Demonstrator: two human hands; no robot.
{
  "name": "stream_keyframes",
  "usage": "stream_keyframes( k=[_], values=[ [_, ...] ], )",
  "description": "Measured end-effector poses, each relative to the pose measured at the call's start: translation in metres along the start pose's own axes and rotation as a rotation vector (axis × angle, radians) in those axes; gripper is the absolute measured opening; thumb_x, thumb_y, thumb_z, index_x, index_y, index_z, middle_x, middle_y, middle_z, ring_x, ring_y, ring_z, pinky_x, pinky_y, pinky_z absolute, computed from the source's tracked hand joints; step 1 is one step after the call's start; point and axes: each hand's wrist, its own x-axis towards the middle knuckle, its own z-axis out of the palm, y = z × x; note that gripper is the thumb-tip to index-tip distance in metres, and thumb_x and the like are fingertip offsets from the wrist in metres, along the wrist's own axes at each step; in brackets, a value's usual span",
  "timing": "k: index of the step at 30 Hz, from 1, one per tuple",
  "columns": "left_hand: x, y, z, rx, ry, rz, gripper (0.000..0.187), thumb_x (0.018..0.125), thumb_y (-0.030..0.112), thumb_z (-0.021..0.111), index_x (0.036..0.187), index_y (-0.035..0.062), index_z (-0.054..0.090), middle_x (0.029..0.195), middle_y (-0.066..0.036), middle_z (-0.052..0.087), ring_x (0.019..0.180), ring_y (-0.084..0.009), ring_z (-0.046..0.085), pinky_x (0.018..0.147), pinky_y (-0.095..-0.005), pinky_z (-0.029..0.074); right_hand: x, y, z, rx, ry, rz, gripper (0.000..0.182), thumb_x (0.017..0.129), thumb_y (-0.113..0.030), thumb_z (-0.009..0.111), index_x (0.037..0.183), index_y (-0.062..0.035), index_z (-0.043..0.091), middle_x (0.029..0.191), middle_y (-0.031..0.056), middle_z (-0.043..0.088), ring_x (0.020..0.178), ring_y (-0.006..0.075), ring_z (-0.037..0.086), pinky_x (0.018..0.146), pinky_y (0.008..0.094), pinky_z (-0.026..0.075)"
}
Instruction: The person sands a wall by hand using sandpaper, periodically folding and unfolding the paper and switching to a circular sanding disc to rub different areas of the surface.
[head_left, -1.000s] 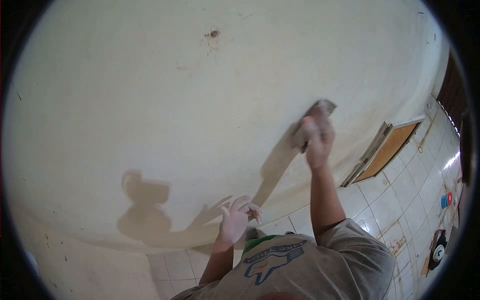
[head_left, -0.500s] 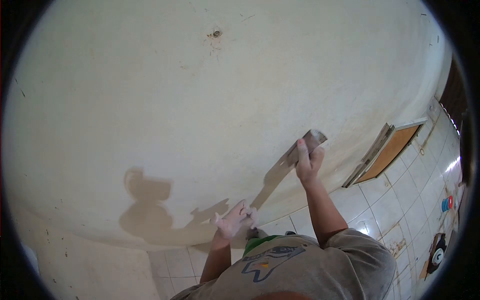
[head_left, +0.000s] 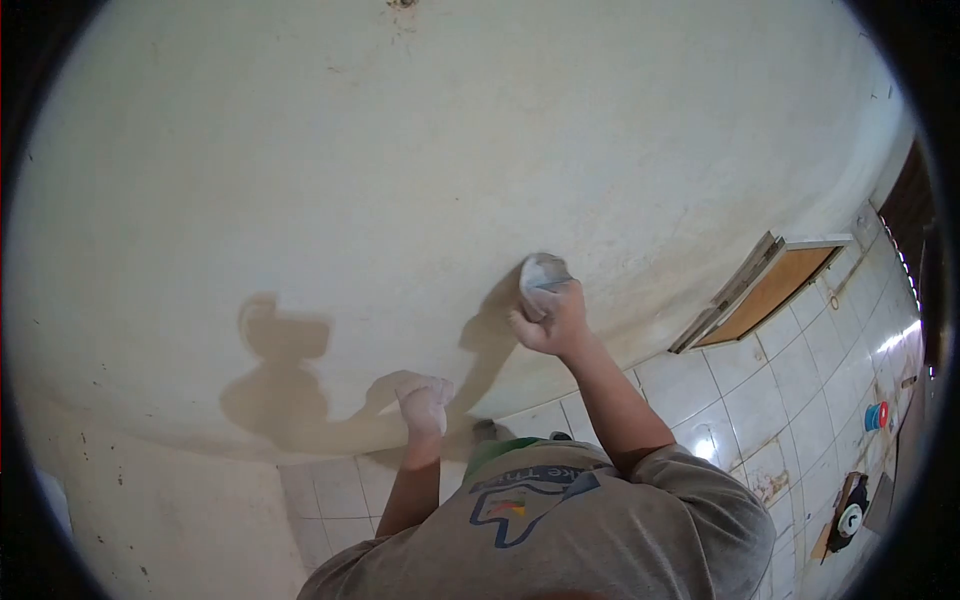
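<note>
My right hand point(head_left: 556, 322) grips a folded piece of sandpaper point(head_left: 545, 272), grey and whitened with dust, against the pale painted wall point(head_left: 400, 200). The thumb points left and the fingers wrap over the piece, hiding part of it. Lower and to the left, my left hand point(head_left: 424, 402) is coated in white powder. Its fingers are curled in close to the wall, with nothing showing in them. Shadows of both arms and of my head fall on the wall.
A framed brown panel point(head_left: 765, 295) leans at the foot of the wall on the right. White floor tiles point(head_left: 740, 400) with brown stains run along below. A blue and red roll-like item point(head_left: 876, 416) and a dark tool with a round white part point(head_left: 850, 520) lie far right.
My right hand has moved left along the wall with the sandpaper and turned. My left hand has shifted slightly left and up, its spread fingers now curled. The view has tilted a little downward.
</note>
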Motion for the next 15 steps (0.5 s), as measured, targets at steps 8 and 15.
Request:
stream_keyframes(
  k=[8,15],
  values=[
    [-0.004,-0.010,0.030,0.825,-0.045,0.071,0.022,0.072,0.003,0.051,0.054,-0.0025,0.040,0.050,-0.011,0.034,0.045,-0.0196,0.034,0.047,-0.0377,0.026,0.011,0.040,-0.063,0.394,0.685,0.480,0.019,0.087,-0.003,0.060,0.068,-0.0021,0.059,0.060,0.0023,0.059,0.051,0.0098,0.055,0.047,0.0267,0.042],
    [0.010,0.008,0.043,1.307,-0.282,-0.115,0.019,0.070,0.005,0.053,0.060,-0.0086,0.045,0.058,-0.028,0.039,0.046,-0.0351,0.040,0.050,-0.0470,0.032,0.088,-0.029,-0.078,0.483,0.436,0.271,0.026,0.091,-0.010,0.060,0.066,-0.0029,0.062,0.059,0.0027,0.059,0.043,0.0083,0.052,0.038,0.0229,0.040]
  ],
)
